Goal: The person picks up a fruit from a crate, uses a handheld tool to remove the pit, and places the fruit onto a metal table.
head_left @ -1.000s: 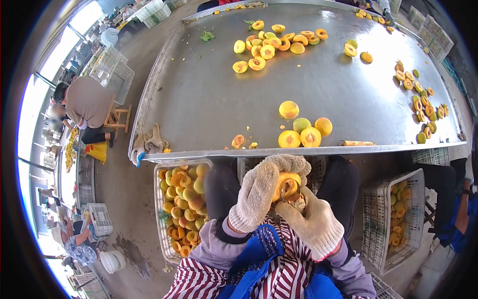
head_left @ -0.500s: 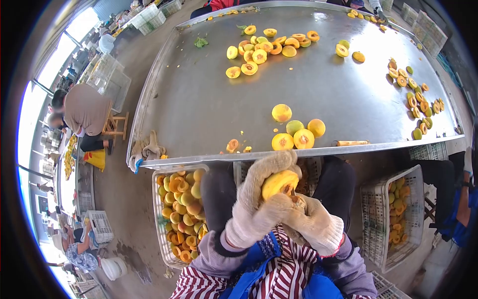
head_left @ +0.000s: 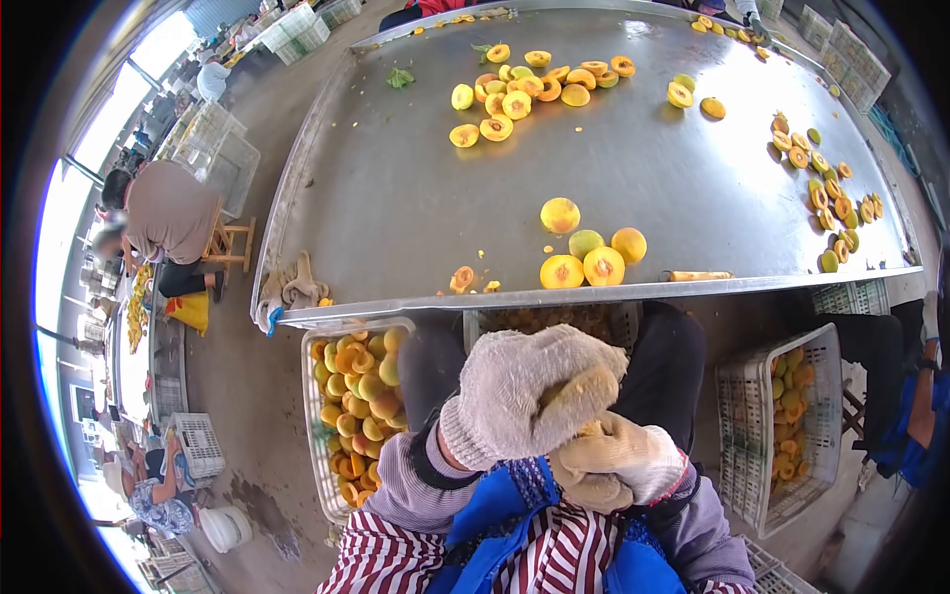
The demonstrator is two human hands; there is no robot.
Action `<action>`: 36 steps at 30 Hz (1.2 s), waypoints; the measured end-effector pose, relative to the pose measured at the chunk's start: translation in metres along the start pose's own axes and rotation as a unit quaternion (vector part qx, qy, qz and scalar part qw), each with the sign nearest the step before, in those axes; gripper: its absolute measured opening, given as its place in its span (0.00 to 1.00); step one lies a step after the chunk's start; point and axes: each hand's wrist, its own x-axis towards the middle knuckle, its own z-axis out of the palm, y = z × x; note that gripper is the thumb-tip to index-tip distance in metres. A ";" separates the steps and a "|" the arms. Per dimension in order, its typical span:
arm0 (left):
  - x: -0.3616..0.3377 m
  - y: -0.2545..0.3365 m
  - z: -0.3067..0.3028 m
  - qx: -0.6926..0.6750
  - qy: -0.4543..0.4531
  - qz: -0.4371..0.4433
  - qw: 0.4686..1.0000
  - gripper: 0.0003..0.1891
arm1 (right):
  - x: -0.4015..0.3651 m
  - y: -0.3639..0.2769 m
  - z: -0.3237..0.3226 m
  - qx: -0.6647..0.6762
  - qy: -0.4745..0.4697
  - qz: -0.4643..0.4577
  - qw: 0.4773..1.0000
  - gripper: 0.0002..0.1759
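Note:
My left hand, in a fuzzy grey-white work glove, is turned with its back up and its fingers curled round a peach. Only a yellow sliver of the peach shows between the gloves; the rest is hidden. Just below and to the right, my right hand, in a cream glove, is closed and touches the left. What it grips is hidden. Both hands are over my lap, short of the metal table's near edge. Closest on the table are peach halves and a whole-looking peach.
A stick-like wooden handle lies at the table's near edge; spare gloves are at its left corner. More halves lie farther back. Crates of peaches stand either side of me. Another person sits at left.
My left hand has rolled over and come lower, covering the peach that showed its torn, brownish centre before. My right hand has shifted slightly down and stays against it. Things on the table have not moved.

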 end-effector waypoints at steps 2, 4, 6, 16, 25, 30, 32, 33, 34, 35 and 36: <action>0.002 -0.002 -0.002 0.023 0.002 0.128 0.992 0.14 | 0.003 0.007 0.000 -0.004 -0.030 -0.023 0.999 0.12; -0.003 -0.011 0.007 -0.057 0.029 0.136 0.989 0.17 | 0.004 0.018 -0.010 0.007 -0.085 -0.021 0.996 0.11; -0.021 -0.001 0.016 -0.325 0.034 -0.064 0.943 0.18 | 0.004 0.014 0.000 0.058 -0.049 -0.011 0.997 0.12; -0.048 -0.019 -0.017 -0.377 0.302 -0.342 0.806 0.26 | 0.007 0.004 -0.013 -0.065 -0.073 0.064 0.993 0.10; -0.085 -0.064 -0.080 0.403 0.181 -0.342 0.829 0.14 | 0.004 0.003 0.005 -0.283 0.224 -0.005 0.933 0.13; 0.013 -0.118 0.002 0.315 0.037 -0.230 0.920 0.17 | 0.018 0.006 0.022 -0.331 0.223 -0.007 0.917 0.10; 0.042 -0.149 0.033 0.355 0.011 -0.272 0.894 0.22 | 0.017 0.008 0.018 -0.331 0.255 -0.010 0.908 0.10; 0.055 -0.182 0.052 0.339 -0.009 -0.331 0.881 0.21 | 0.014 0.009 0.014 -0.328 0.275 -0.013 0.904 0.10; 0.062 -0.189 0.054 0.289 -0.077 -0.384 0.873 0.19 | 0.012 0.008 0.011 -0.323 0.296 -0.016 0.899 0.10; 0.065 -0.193 0.055 0.289 -0.072 -0.383 0.875 0.17 | 0.011 0.009 0.009 -0.317 0.317 -0.020 0.894 0.10; 0.069 -0.190 0.046 0.280 -0.113 -0.375 0.876 0.19 | 0.012 0.009 0.010 -0.312 0.329 -0.015 0.891 0.10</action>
